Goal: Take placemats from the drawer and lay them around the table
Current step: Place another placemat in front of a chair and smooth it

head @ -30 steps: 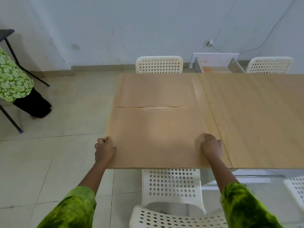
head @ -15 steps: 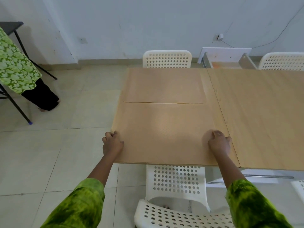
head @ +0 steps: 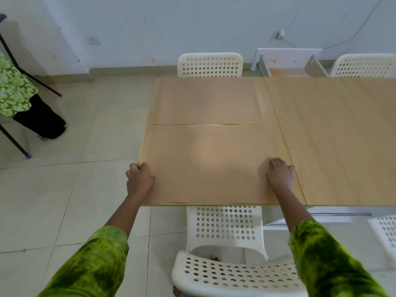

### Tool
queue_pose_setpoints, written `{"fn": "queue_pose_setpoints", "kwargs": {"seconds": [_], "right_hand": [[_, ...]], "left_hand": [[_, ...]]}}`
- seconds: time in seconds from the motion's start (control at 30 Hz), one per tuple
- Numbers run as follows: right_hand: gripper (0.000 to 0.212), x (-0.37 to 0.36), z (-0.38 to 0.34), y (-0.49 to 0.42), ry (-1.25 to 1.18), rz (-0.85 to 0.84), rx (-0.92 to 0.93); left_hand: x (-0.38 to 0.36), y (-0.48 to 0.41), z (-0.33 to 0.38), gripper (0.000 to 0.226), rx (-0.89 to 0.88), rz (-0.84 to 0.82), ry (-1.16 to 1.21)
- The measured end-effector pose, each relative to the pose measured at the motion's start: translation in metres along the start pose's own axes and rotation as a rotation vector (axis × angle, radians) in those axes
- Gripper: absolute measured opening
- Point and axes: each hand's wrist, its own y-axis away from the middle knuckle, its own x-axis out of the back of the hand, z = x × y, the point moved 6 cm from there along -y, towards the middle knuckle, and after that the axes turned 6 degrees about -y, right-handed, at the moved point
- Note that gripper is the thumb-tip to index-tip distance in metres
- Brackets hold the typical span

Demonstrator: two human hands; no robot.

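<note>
At lower centre, our left hand (head: 139,181) and right hand (head: 279,175) rest curled on the near tan, thin, faintly dimpled rectangular placemat (head: 205,166), pinching nothing. Sliding could push it under the far matching placemat (head: 206,101) on the pale wooden table (head: 342,136).

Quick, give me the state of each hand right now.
Left hand: curled shut on the left edge of the near placemat.
Right hand: fingers bent, pressing on the same placemat's right edge; actual grip cannot be told.
</note>
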Motion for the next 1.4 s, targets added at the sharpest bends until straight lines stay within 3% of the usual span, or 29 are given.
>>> {"fn": "queue_pose_setpoints", "kwargs": {"seconds": [0.27, 0.4, 0.57, 0.67, 0.77, 0.93, 1.1, 1.33, 1.4], "right_hand": [[0.053, -0.001, -0.002, 0.004, -0.024, 0.041, -0.015], [0.050, -0.006, -0.013, 0.008, 0.000, 0.082, 0.019], [0.050, -0.029, -0.073, -0.003, 0.045, 0.003, 0.244], [0.054, -0.060, -0.124, -0.016, 0.095, -0.099, 0.410], [0.056, -0.091, -0.152, -0.027, 0.199, -0.191, 0.504], [0.063, -0.103, -0.138, -0.040, 0.299, -0.204, 0.554], [0.065, -0.064, -0.091, -0.074, 0.325, -0.120, 0.349], [0.063, -0.037, -0.075, -0.079, 0.285, -0.118, 0.279], [0.064, -0.041, -0.083, -0.049, 0.261, -0.118, 0.322]], "left_hand": [[0.001, 0.000, 0.005, 0.041, 0.006, 0.009, -0.068], [0.008, 0.004, 0.029, 0.044, 0.022, 0.115, -0.067], [0.006, -0.021, 0.110, 0.056, -0.326, 0.125, -0.139], [-0.012, -0.047, 0.162, 0.061, -0.609, 0.006, -0.297], [-0.034, -0.068, 0.181, 0.065, -0.714, -0.095, -0.455], [-0.047, -0.076, 0.162, 0.083, -0.701, 0.017, -0.423], [-0.037, -0.090, 0.126, 0.088, -0.557, 0.107, -0.364], [-0.029, -0.090, 0.121, 0.077, -0.471, 0.037, -0.364], [-0.028, -0.065, 0.131, 0.080, -0.548, 0.088, -0.363]]}}
